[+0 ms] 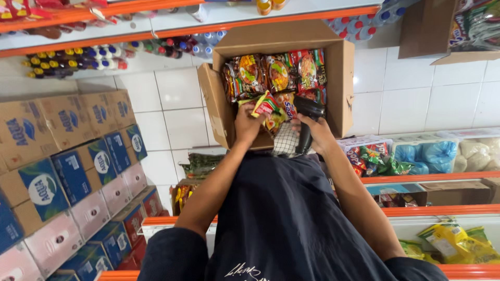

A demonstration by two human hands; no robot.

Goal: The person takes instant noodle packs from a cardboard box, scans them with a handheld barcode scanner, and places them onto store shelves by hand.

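While right hand (pixel 319 131) grips scanner (pixel 307 117), left hand (pixel 247 124) pinches packet (pixel 264 106) inside carton (pixel 341 78).

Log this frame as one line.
left hand: holds noodle packet | right hand: grips black scanner | cardboard box: open, packed with packets | aisle: tiled floor

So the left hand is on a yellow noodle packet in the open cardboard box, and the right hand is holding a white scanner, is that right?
Not quite: in the head view the scanner in the right hand is black, not white. The left hand is indeed on a yellow packet in the open cardboard box.
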